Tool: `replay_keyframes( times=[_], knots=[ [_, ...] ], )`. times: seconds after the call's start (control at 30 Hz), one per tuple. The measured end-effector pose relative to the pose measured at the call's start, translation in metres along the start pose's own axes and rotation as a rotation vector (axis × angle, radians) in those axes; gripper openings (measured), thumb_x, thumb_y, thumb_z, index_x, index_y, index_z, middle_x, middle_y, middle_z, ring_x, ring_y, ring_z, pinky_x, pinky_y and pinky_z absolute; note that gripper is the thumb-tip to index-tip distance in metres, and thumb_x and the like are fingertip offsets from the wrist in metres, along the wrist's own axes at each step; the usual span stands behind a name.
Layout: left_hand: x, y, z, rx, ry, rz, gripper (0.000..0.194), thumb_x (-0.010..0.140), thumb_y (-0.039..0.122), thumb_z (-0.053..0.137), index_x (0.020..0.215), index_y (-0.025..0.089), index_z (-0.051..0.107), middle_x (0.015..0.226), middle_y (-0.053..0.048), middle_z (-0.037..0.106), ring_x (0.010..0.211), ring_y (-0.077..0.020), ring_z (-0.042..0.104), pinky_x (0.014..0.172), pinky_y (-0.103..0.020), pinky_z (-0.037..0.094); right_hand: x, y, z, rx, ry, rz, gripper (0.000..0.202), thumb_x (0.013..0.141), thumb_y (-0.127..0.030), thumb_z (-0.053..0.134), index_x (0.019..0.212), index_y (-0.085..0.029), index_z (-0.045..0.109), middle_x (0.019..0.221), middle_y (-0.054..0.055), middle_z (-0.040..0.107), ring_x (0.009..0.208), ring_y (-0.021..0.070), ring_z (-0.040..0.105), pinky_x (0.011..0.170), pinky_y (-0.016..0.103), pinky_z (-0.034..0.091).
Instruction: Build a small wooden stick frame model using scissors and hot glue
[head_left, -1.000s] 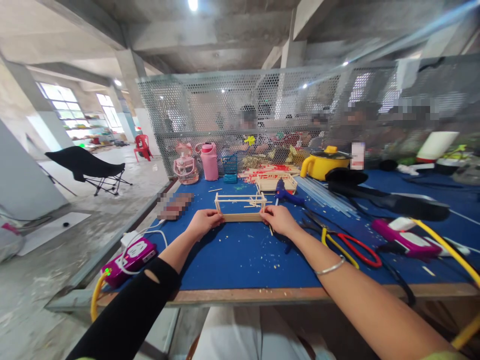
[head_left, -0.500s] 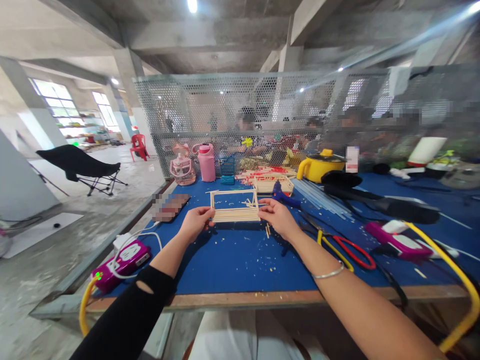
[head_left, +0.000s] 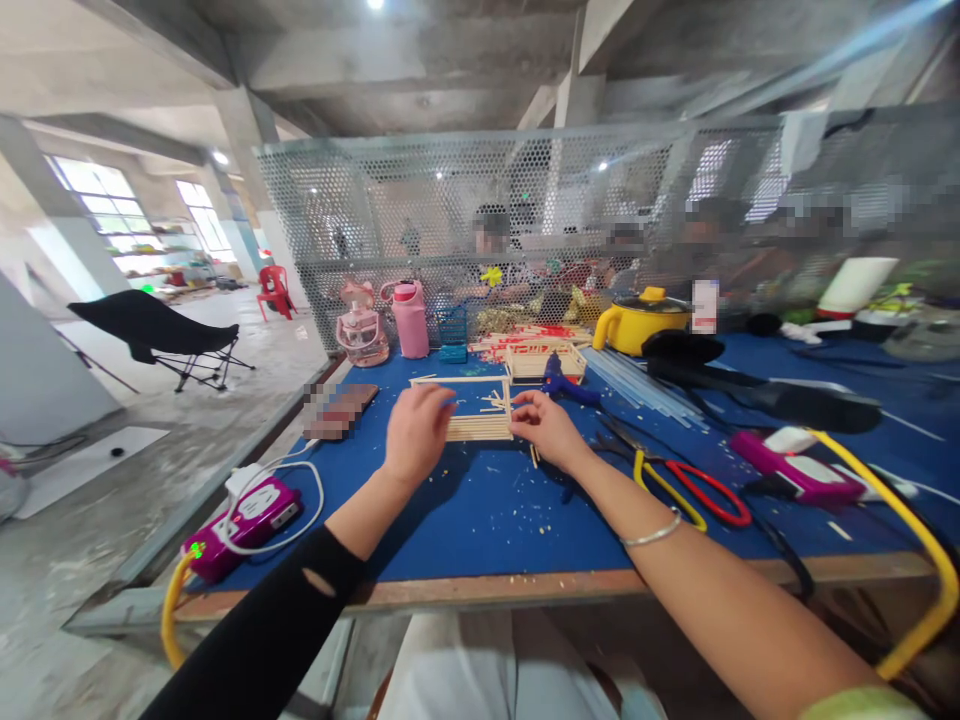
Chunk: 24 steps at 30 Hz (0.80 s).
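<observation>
Stick frame [head_left: 480, 430] in right hand [head_left: 555, 434], pink bottle [head_left: 410, 328], lidded pot [head_left: 646, 328], contents hidden

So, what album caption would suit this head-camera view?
Right hand holding a stick frame, left hand at its other end, above a blue tabletop.

The left hand [head_left: 418, 432] has moved inward, hiding part of the stick frame [head_left: 480, 430].

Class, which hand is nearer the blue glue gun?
Right: the right hand is just in front of the glue gun; the left hand is farther off, to its left.
</observation>
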<state>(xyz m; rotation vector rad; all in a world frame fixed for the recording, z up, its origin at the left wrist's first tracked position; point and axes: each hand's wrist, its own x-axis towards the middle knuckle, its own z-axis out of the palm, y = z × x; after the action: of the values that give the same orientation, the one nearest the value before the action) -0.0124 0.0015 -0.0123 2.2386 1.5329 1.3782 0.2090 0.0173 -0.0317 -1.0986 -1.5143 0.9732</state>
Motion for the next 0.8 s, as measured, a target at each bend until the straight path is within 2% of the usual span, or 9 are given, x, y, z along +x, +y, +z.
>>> replay_keyframes(
  times=[0.03,0.1,0.23,0.43,0.8],
  knots=[
    [0.003,0.008,0.007,0.044,-0.108,0.107,0.023,0.086,0.032,0.052,0.100,0.021,0.067,0.113,-0.011,0.063,0.110,-0.0252,0.053,0.097,-0.039,0.036,0.000,0.000,0.001,0.000,-0.003,0.001,0.038,0.058,-0.021,0.067,0.090,-0.022,0.048,0.068,-0.006,0.061,0.061,0.0114,0.056,0.063,0.027,0.045],
    [0.008,0.021,0.023,0.095,-0.225,0.187,0.019,0.086,0.030,0.054,0.090,0.022,0.070,0.097,-0.009,0.068,0.096,-0.0237,0.060,0.090,-0.036,0.040,0.000,0.001,0.002,-0.009,-0.008,0.005,0.038,0.057,-0.021,0.067,0.089,-0.022,0.047,0.068,-0.006,0.062,0.062,0.0117,0.057,0.064,0.027,0.045],
    [0.009,0.028,0.041,0.195,-0.357,0.213,0.022,0.088,0.028,0.051,0.083,0.022,0.072,0.080,-0.007,0.070,0.078,-0.0206,0.064,0.072,-0.027,0.044,-0.001,0.005,0.002,-0.063,-0.035,0.024,0.028,0.057,-0.023,0.068,0.080,-0.020,0.052,0.066,-0.005,0.061,0.062,0.0120,0.057,0.065,0.027,0.046],
    [-0.003,0.027,0.040,0.268,-0.423,0.211,0.027,0.091,0.029,0.045,0.097,0.025,0.071,0.093,-0.009,0.073,0.082,-0.0219,0.066,0.068,-0.026,0.042,-0.003,0.005,0.000,-0.179,-0.101,0.082,0.007,0.060,-0.019,0.066,0.066,-0.018,0.065,0.059,-0.003,0.062,0.054,0.0111,0.053,0.058,0.025,0.042],
    [0.003,0.025,0.040,0.212,-0.504,0.313,0.027,0.089,0.022,0.046,0.095,0.022,0.072,0.085,-0.008,0.073,0.081,-0.0209,0.066,0.070,-0.025,0.042,-0.005,0.001,0.001,-0.249,-0.060,0.151,0.003,0.062,-0.015,0.066,0.065,-0.017,0.066,0.053,-0.002,0.063,0.048,0.0108,0.053,0.050,0.023,0.042]
  ],
)
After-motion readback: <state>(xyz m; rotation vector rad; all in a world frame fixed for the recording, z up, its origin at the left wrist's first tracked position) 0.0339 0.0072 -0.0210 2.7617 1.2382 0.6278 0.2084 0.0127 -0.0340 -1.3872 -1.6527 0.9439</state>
